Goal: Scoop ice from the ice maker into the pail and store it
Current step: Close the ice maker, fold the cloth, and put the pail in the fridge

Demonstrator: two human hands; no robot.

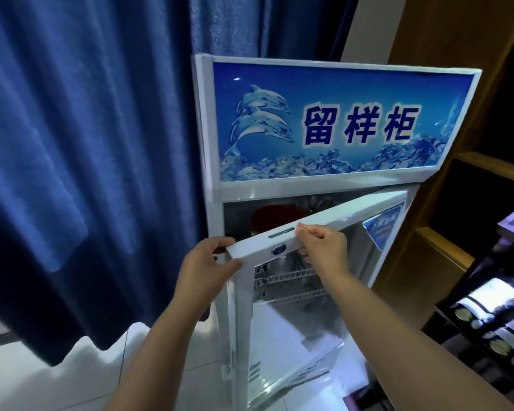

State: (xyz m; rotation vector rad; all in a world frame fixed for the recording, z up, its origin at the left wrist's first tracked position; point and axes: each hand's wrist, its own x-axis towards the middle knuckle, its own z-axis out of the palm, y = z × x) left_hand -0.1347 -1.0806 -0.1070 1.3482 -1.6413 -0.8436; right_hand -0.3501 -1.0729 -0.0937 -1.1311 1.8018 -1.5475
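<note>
Squarely ahead stands one white sample cooler cabinet (212, 173), a boxy upright with a glossy blue header sign (333, 120) that shows two leaping dolphins, three bold blue characters and a band of printed ice along its lower edge. Its glass door (264, 244), a clear pane in a flat white frame, is swung partly open, its top rail slanting away from the cabinet. On that rail sit one narrow slot and one small blue oval badge (279, 249). A blue rectangular sticker (383, 226) is stuck in the pane's upper far corner.

Both hands are on the rail. The left grip (208, 262) wraps the door's free corner, fingers curled over the top and thumb pressed on the front face. The right grip (324, 247) pinches the rail further along, fingers above and below it.

Inside, just behind the rail on the top level, sits one dark red round container (276, 216), smooth and dome-like. Only its upper part shows, so whether it is the pail cannot be told. Below it, two white wire shelves (288, 274) run across the cabinet, seen through the glass.

To the left hangs a heavy blue curtain (72, 143), soft and deeply folded, its hem above the pale glossy tiled floor (57, 387). To the right are brown wooden shelving (413, 34) and a dark rack of wine bottles (487, 298) lying on their sides, too blurred to count.
</note>
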